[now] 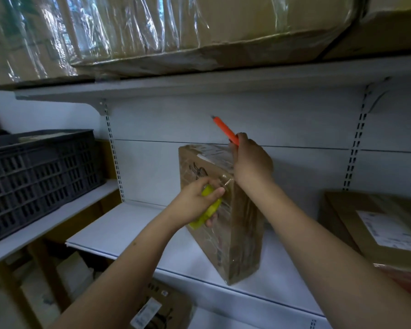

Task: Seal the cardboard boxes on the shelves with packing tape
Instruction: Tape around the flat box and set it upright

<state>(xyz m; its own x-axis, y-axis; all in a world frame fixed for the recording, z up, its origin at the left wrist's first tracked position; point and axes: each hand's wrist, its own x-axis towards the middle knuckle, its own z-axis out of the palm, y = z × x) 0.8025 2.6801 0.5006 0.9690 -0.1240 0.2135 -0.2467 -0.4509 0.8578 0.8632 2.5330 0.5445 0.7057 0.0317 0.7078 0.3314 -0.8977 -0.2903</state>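
Observation:
A small cardboard box [237,233], wrapped in clear tape, stands tilted on its edge on the white middle shelf [128,229]. My left hand [195,203] grips a yellow-green tape dispenser [208,211] pressed against the box's left face, with a strip of clear tape [226,184] stretched to the box's upper corner. My right hand [252,162] rests against the top right of the box and holds an orange utility knife [226,130] that points up and to the left.
A black plastic crate [38,176] sits on the left shelf. A flat cardboard box with a white label [377,229] lies at the right. Plastic-wrapped cartons [176,32] fill the upper shelf. More boxes [161,307] sit below.

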